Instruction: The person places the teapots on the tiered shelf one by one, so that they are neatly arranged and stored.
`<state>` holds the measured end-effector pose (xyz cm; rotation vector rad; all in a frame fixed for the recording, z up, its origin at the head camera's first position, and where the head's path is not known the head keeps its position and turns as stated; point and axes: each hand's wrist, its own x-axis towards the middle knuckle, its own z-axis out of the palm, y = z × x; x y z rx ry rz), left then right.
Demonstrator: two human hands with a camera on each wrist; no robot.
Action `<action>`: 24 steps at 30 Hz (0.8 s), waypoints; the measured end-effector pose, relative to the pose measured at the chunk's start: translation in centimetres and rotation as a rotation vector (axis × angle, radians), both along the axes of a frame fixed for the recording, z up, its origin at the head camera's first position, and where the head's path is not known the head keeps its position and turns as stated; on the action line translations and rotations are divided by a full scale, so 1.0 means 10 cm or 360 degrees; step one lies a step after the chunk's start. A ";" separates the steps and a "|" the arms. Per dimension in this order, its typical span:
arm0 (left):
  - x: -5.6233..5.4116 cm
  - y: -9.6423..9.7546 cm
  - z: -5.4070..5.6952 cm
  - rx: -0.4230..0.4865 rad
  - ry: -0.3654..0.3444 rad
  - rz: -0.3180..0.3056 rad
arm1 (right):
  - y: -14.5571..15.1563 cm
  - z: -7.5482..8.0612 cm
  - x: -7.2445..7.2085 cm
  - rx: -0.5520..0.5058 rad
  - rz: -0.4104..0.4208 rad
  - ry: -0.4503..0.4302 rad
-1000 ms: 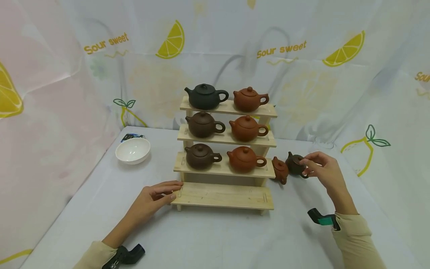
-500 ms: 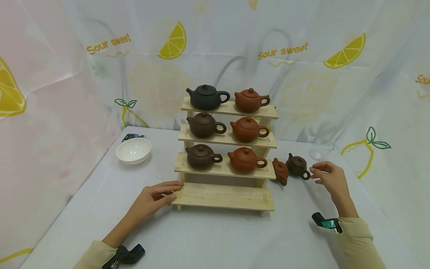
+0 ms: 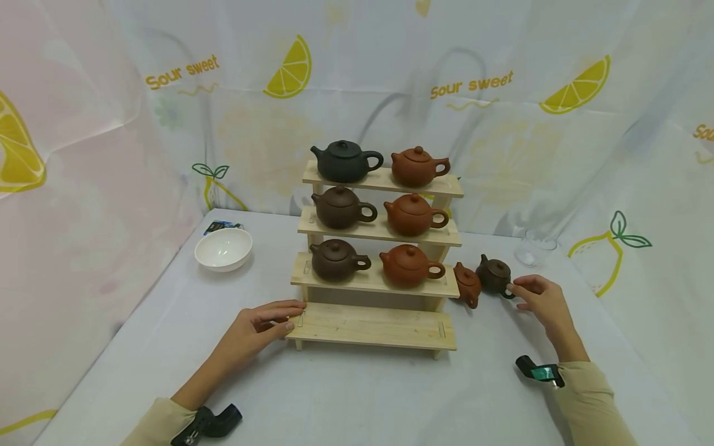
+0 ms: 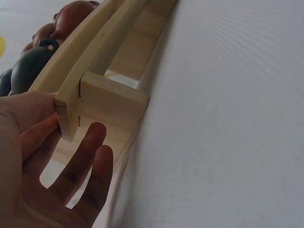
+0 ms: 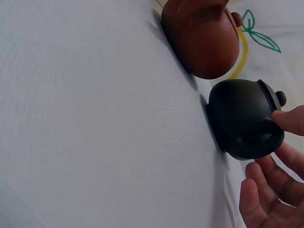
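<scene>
My left hand (image 3: 259,328) holds the left end of the lowest shelf of a stepped wooden display stand (image 3: 370,325); in the left wrist view its fingers (image 4: 97,137) extend around the shelf's end. At the right, my right hand (image 3: 546,306) pinches the handle of a small dark brown teapot (image 3: 493,275), which stands on the table. In the right wrist view the thumb (image 5: 290,119) is at the top of that handle, other fingers below it. A small reddish-brown teapot (image 3: 467,284) sits between the dark teapot and the stand, partly hidden by a shelf.
The upper shelves carry dark teapots on the left, such as a black one (image 3: 344,162), and reddish ones, such as an orange-brown one (image 3: 409,266), on the right. A white bowl (image 3: 223,249) stands at the left. A clear glass item (image 3: 534,249) sits behind the right hand.
My right hand was over the dark teapot's lid side, drew back off it to the right, and has now come back to its handle. The left hand has stayed on the stand.
</scene>
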<state>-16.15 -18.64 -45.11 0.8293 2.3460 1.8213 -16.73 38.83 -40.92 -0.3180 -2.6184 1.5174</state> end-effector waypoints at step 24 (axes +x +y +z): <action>0.00 0.01 0.00 0.0021 0.0009 -0.0013 | 0.11 -0.09 -0.01 -0.0014 -0.0120 0.0125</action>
